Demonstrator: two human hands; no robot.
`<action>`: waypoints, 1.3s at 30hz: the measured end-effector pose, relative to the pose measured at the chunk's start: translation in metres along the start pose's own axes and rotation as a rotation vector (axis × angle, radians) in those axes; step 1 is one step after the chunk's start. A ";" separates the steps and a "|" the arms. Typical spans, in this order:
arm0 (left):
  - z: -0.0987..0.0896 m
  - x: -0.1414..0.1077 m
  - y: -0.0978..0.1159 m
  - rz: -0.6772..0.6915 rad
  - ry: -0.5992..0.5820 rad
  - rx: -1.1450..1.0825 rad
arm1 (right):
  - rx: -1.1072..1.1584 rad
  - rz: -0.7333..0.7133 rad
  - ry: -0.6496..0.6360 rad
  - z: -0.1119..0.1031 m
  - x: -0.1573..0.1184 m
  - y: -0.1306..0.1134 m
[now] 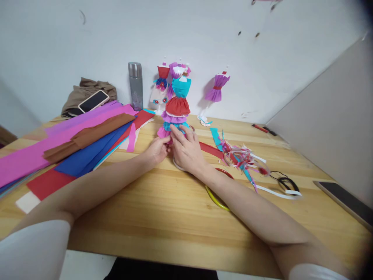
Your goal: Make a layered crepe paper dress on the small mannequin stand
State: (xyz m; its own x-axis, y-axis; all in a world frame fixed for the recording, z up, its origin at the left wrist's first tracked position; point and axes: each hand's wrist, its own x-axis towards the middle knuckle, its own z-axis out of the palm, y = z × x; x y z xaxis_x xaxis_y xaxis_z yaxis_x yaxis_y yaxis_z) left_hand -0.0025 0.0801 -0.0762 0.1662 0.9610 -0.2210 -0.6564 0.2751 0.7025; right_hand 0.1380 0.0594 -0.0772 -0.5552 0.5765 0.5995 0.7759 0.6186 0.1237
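In front of me stands a small dress form in a tiered crepe paper dress (178, 105), with a turquoise top, a red skirt and purple, blue and pink ruffles below. My left hand (159, 151) pinches the pink bottom ruffle at its left side. Over the front of the lower ruffles lies my right hand (188, 149), its fingers bent onto the paper; the fingertips are partly hidden. A pale round base shows a little beneath the right hand. Behind are other small dressed forms, one in a red top (163, 71) and one in a purple dress (217, 86).
Crepe paper sheets (96, 144) lie at left, near a grey flask (136, 87) and a phone (93, 101) on brown cloth. At right are paper scraps (237, 155), a red marker (260, 128), a black cord (288, 182) and a tablet-like device (346, 200). A yellow loop (216, 199) lies under my right forearm.
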 end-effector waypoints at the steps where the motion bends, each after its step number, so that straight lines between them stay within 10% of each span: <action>1: 0.000 0.002 -0.001 -0.002 -0.005 0.008 | 0.000 -0.003 0.000 0.000 0.000 0.001; 18: -0.004 0.011 -0.004 0.016 -0.037 0.011 | 0.247 -0.059 0.087 0.003 -0.001 0.002; 26: 0.000 0.000 0.009 -0.006 0.046 0.062 | 0.675 0.446 0.456 -0.025 0.037 0.050; 31: -0.002 0.000 0.013 -0.019 0.048 0.087 | 1.066 0.566 0.312 -0.044 0.090 0.089; 39: -0.006 0.000 0.018 -0.082 0.040 0.142 | 1.339 0.563 0.156 -0.042 0.139 0.086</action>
State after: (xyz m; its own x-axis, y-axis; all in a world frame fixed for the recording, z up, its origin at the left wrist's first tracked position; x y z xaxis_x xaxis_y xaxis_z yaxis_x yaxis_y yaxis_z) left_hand -0.0188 0.0847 -0.0670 0.1840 0.9340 -0.3061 -0.5311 0.3566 0.7687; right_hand 0.1404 0.1704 0.0505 -0.1738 0.8967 0.4072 -0.0266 0.4090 -0.9121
